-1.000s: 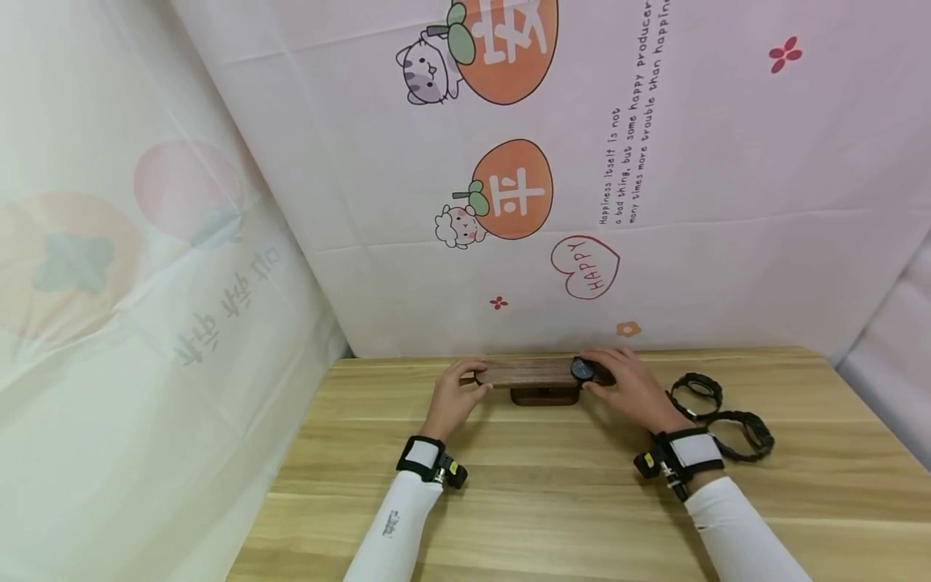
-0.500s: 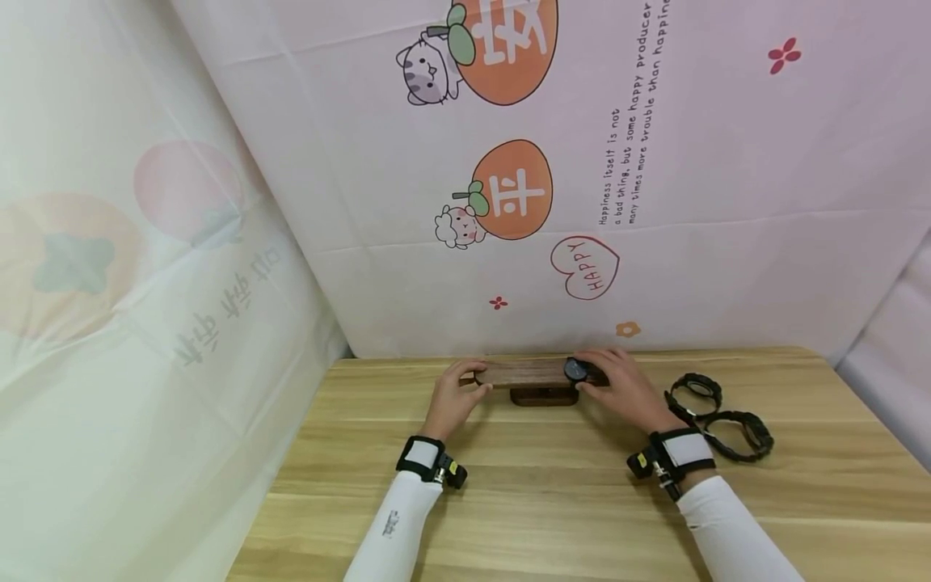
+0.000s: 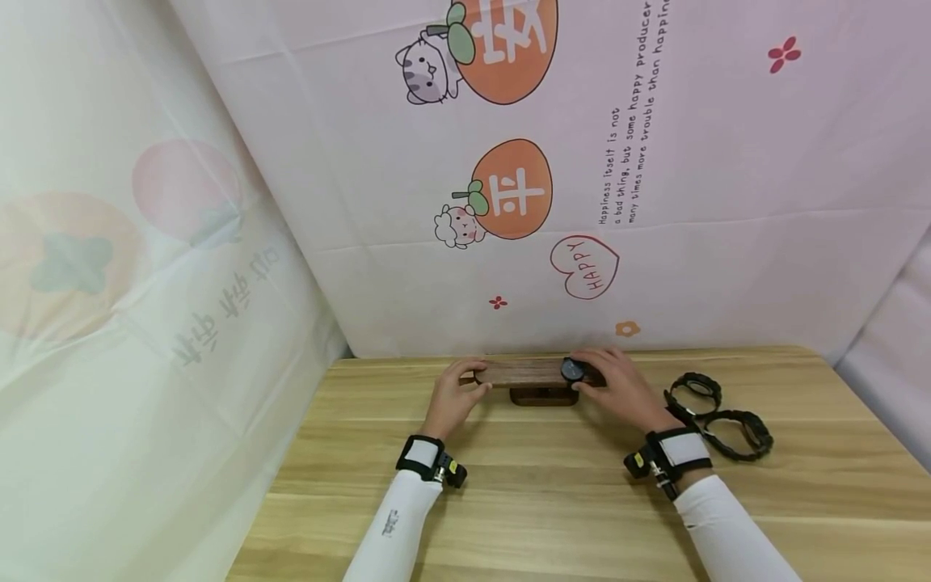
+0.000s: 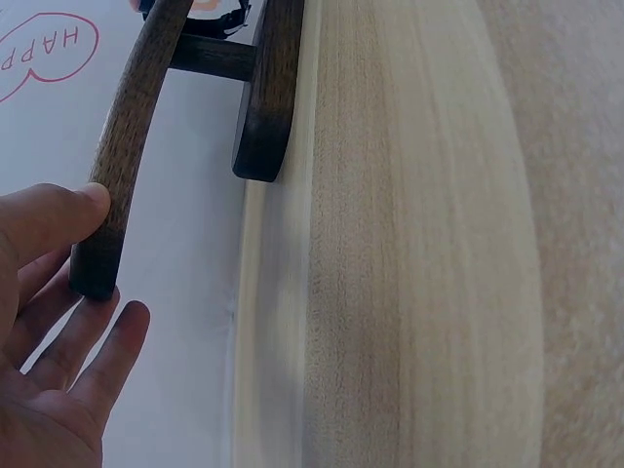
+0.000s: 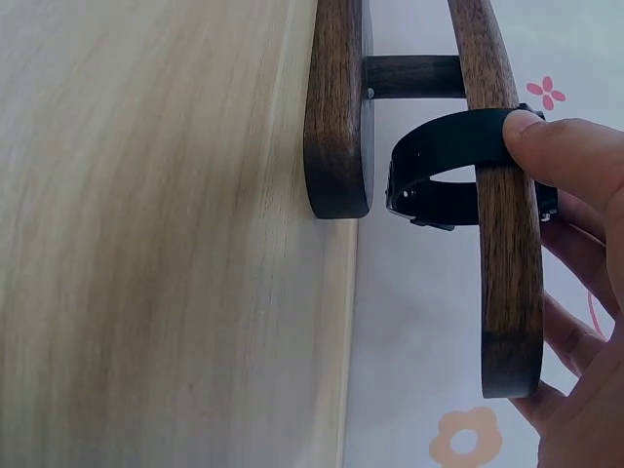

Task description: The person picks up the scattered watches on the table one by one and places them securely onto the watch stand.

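Note:
A dark wooden watch stand (image 3: 520, 373) stands at the back of the table, its long crossbar raised on a short post above a thick base (image 3: 543, 398). My left hand (image 3: 452, 400) pinches the left end of the crossbar (image 4: 127, 146), thumb in front and fingers behind. Looped around the bar's right part is a black watch (image 3: 572, 369) with a dark round face turned up. My right hand (image 3: 631, 394) pinches this watch at the bar; its thumb presses the strap (image 5: 448, 144), whose loop hangs below the bar.
Two more black watches lie to the right of my right hand, a smaller one (image 3: 700, 380) behind and a larger one (image 3: 760, 436) in front, close together. A printed white cloth (image 3: 407, 299) rises directly behind the wooden table (image 3: 538, 501).
My right hand has slid the watch a little to the left along the crossbar, toward the post. The left hand has stayed at the bar's end.

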### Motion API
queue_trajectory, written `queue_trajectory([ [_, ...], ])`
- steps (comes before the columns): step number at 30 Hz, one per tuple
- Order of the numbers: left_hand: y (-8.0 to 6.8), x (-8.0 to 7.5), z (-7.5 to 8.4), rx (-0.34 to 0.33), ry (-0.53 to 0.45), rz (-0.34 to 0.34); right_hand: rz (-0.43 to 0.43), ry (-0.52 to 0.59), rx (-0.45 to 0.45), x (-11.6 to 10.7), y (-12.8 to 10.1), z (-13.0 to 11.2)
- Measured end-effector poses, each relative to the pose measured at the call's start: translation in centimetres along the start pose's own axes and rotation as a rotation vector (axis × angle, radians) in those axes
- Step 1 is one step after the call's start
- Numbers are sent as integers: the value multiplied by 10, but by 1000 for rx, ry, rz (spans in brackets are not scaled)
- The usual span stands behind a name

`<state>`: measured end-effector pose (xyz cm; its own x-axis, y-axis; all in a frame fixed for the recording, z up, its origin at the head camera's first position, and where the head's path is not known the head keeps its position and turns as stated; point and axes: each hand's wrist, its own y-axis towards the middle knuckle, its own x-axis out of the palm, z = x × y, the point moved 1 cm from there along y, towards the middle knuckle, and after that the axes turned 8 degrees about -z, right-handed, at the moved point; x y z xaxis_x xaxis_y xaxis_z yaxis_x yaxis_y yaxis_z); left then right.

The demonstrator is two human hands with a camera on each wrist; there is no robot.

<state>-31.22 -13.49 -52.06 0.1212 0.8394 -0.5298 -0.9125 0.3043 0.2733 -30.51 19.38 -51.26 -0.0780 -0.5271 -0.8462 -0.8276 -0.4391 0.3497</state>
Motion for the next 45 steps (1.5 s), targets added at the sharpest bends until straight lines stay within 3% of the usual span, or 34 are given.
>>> queue_trajectory([
  [45,1,0,-2,-12,-10,-3,3,12,17,14,11,-11],
])
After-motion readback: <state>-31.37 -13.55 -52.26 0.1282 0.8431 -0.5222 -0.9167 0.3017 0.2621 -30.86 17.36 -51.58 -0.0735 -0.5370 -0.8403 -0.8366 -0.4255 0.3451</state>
